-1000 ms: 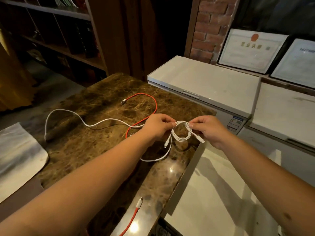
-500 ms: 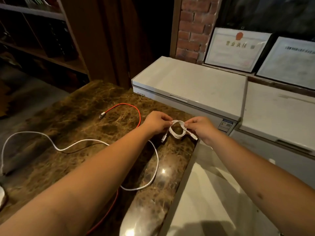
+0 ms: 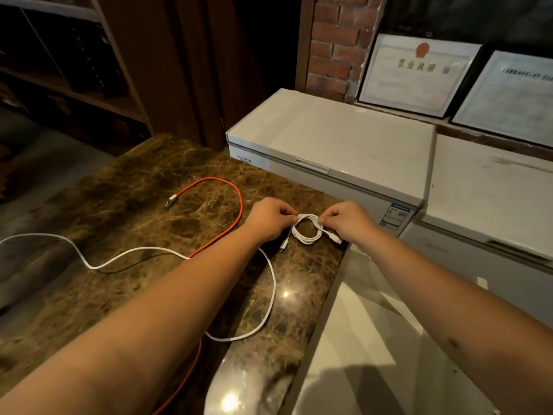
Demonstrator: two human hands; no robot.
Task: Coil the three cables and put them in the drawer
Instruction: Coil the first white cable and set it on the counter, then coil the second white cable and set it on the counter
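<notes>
1. Left hand [image 3: 270, 218] and right hand [image 3: 347, 220] are each pinching opposite sides of a small coiled white cable [image 3: 308, 232] above the marble counter [image 3: 134, 181].
2. A loose white cable [image 3: 119, 257] and a red cable [image 3: 236, 202] are lying uncoiled on the counter.

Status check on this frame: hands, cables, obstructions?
Left hand and right hand pinch white coil. Long white cable and red cable loose on marble top. No drawer visible.
</notes>
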